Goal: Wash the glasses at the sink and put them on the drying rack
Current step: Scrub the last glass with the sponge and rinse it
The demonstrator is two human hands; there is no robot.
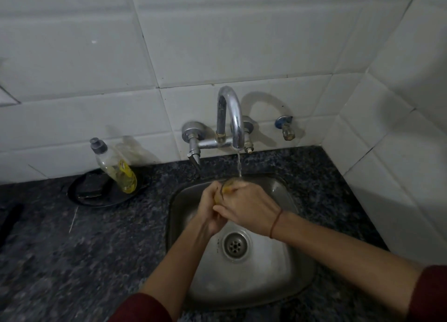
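Note:
Both my hands meet over the steel sink [285, 280], under a thin stream of water from the curved tap [232, 118]. My left hand [210, 208] holds a glass [227, 188] from the left; only its rim and a yellowish part show between the fingers. My right hand [249, 208] wraps over the glass from the right and covers most of it. A red thread is tied round the right wrist. Whether a sponge is in either hand is hidden. No drying rack is in view.
A bottle of yellow dish soap [116, 167] leans on a dark round dish [96, 196] left of the sink. The drain [235, 245] lies below my hands. Dark speckled counter [72, 249] surrounds the sink; white tiled walls close off the back and right.

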